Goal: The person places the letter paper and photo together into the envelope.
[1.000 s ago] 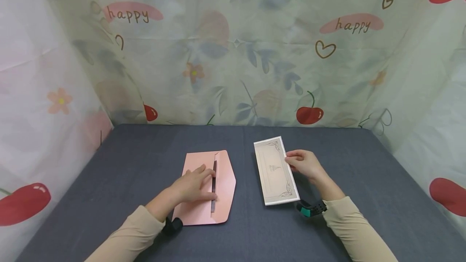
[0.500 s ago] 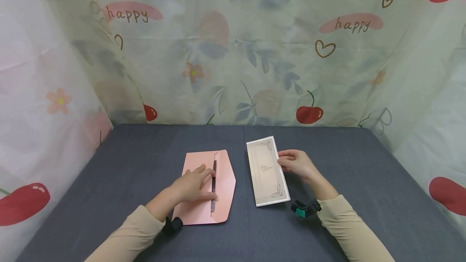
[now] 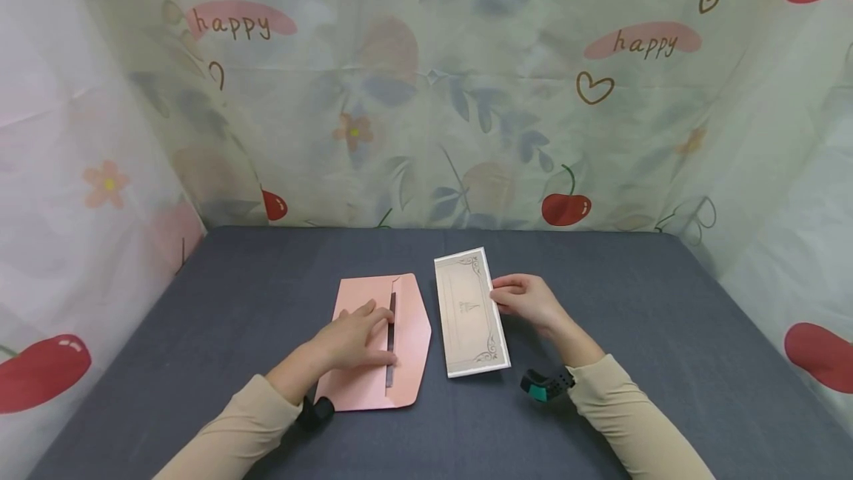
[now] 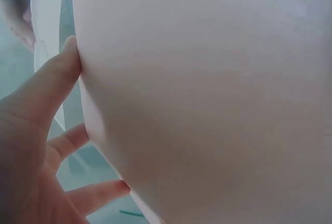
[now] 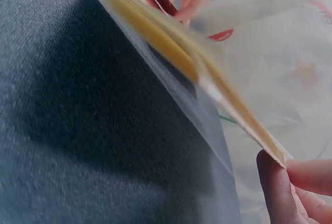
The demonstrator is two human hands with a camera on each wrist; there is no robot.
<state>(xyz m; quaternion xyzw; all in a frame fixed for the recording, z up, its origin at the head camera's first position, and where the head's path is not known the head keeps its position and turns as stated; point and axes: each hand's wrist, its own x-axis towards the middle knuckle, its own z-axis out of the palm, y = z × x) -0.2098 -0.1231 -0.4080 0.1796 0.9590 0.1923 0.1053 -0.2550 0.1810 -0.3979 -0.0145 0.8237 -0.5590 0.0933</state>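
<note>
If the left hand (image 3: pixel 352 339), its grip spread, lets the slot (image 3: pixel 391 335) of the envelope (image 3: pixel 415 339) narrow, the card (image 3: pixel 471 317), just beside it and pinched at one edge by the right hand (image 3: pixel 532 304), could snag.

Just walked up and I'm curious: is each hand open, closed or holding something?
Left hand: open, spread fingers touching the pink envelope at its slot.
Right hand: closed, pinching the pale card.

Envelope (image 3: pixel 412 339) is plain pink, card (image 3: pixel 460 317) white-edged beige w/ grey scroll corners (image 3: pixel 489 350), desk (image 3: pixel 266 302) dk blue-grey, sleeves (image 3: pixel 640 417) beige, curtain (image 3: pixel 433 147) off-white w/ red cherries (image 3: pixel 566 209) & brown hearts (image 3: pixel 595 88).
</note>
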